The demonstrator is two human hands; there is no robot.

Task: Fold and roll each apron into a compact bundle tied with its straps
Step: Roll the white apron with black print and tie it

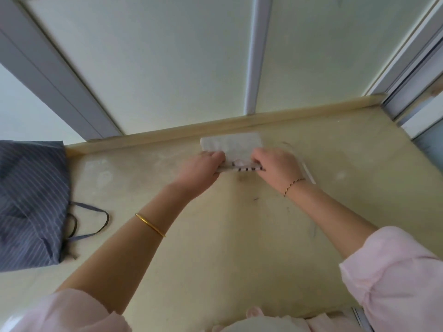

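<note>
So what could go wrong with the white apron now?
The bundle may turn out loose or crooked if the left hand and right hand, gripping the white apron, work unevenly. Its strap trails off to the right and could get rolled inside.

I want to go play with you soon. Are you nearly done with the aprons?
Not quite. The white apron is already folded small. The left hand and right hand grip its near edge, seemingly rolling it. Its white strap lies loose on the counter, untied. The blue striped apron sits crumpled and untouched, its blue straps loose.
</note>
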